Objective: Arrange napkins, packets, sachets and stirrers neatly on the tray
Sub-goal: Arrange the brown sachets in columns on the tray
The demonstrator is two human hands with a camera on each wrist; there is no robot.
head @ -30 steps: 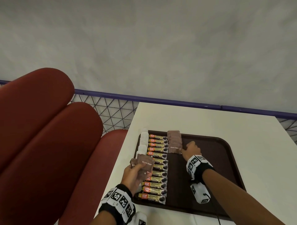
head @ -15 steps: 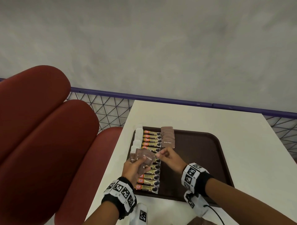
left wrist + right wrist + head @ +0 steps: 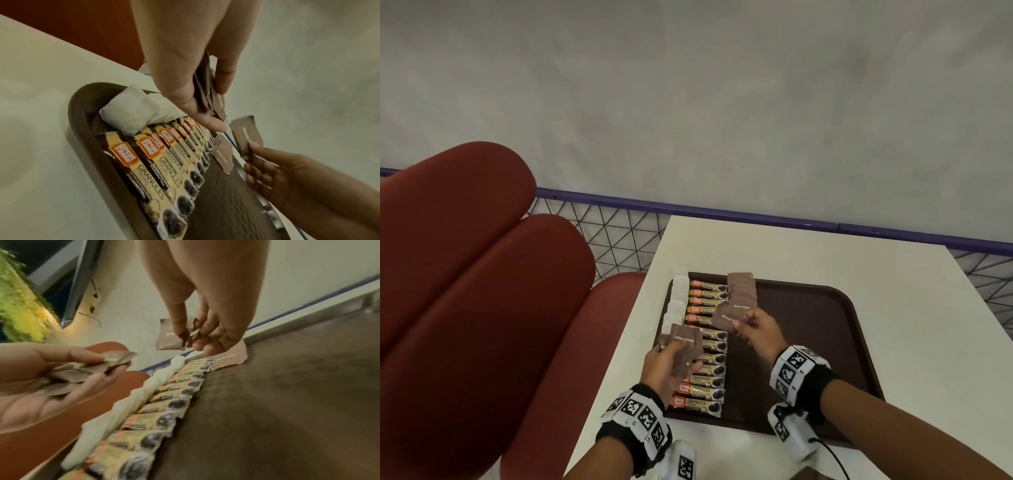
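**A:** Where is the tray?

**B:** The brown tray (image 3: 808, 342) lies on the white table (image 3: 825, 253), its long side running from 6 toward 12 o'clock in the head view. Along its 9 o'clock edge runs a line of white sachets (image 3: 678, 294); just beside them, toward 3 o'clock, a column of coffee granule packets (image 3: 703, 342) lies edge to edge. At the 12 o'clock end of that column, on the 3 o'clock side, a short overlapping row of brown sugar sachets (image 3: 742, 291) rests on the tray floor.

**A:** And the left hand?

**B:** The left hand (image 3: 666, 368) hovers over the 7 o'clock part of the tray, above the coffee packets. Its thumb and fingers are curled round a small fanned stack of brown sugar sachets (image 3: 685, 346); the left wrist view shows the stack (image 3: 207, 91) pinched between thumb and fingers.

**A:** The right hand?

**B:** The right hand (image 3: 758, 332) sits near the tray's middle, at the 6 o'clock end of the laid row. Thumb and forefinger pinch a single brown sugar sachet (image 3: 729, 317), the other fingers loosely curled. In the right wrist view that sachet (image 3: 168, 337) hangs clear above the tray, tilted, apart from the left hand's stack.

**A:** What else is around?

**B:** A red cushioned seat (image 3: 476, 291) at 9 o'clock, and a purple rail (image 3: 688, 207) with wire mesh beyond the table at 12 o'clock.
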